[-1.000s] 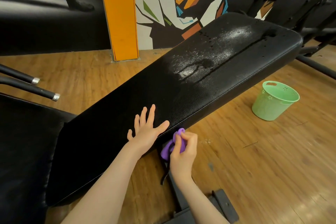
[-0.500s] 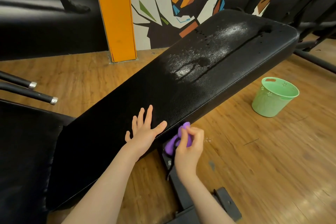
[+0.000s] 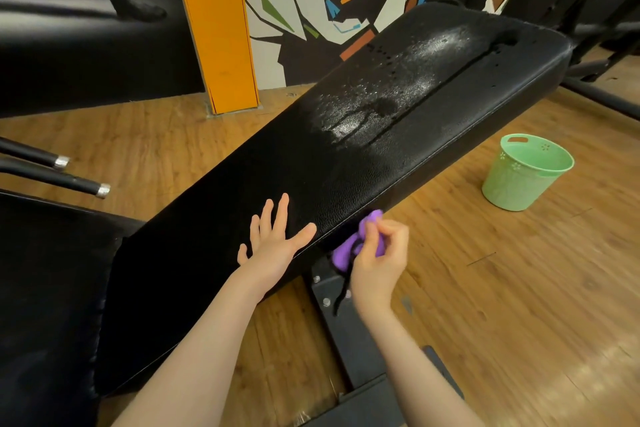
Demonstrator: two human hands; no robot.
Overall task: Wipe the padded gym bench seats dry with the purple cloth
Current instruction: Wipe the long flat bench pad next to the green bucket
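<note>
While R hand (image 3: 379, 260) grips cloth (image 3: 346, 251), green bucket (image 3: 526, 173) sits nearby.

— Bright enough in here, warm indoor light. See the white glare on the wet far half of the bench pad (image 3: 408, 94)?

— Yes, and a soft sheen on the wooden floor (image 3: 519, 288) at lower right. The near pad goes almost pure black.

— The edges bow, wide-angle. The right rim smears a little; the middle stays sharp.
</note>
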